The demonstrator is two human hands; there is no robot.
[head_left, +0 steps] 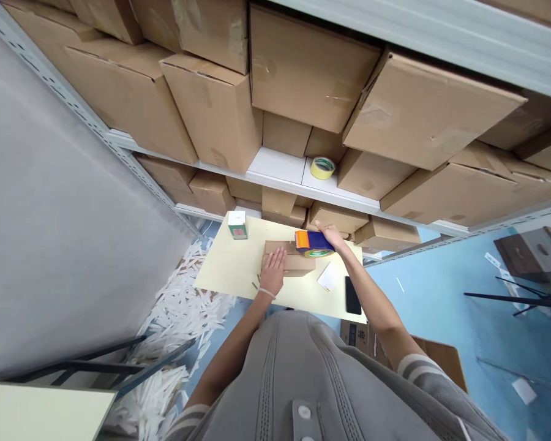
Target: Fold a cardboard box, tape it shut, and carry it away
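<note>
Here the left hand [272, 271] lies flat, fingers spread, on a small cardboard box [288, 256] that sits near the middle of the pale yellow desk [220, 269], a little toward its far edge. The right hand [331, 236] is closed around an orange and blue tape dispenser [313, 243], which rests on the right end of the box's top. Toward the far left corner of the desk stands a small green and white carton [237, 224], well apart from the box, with bare desk between them and along the whole left edge. Just right of the box lies a white slip of paper [329, 275], and beyond it a black phone [352, 295] sits close to the near right corner, almost at the edge. The far edge of the desk runs up against a metal shelf rack [275, 166] packed with brown cartons [211, 110]; a roll of yellow tape [322, 167] stands on the white shelf board in a gap between cartons. Left of the desk a heap of white paper strips [179, 306] covers the blue floor [441, 288] up to a grey wall. Right of the desk the floor is open, out to a dark wooden box [530, 251] at the far right.
</note>
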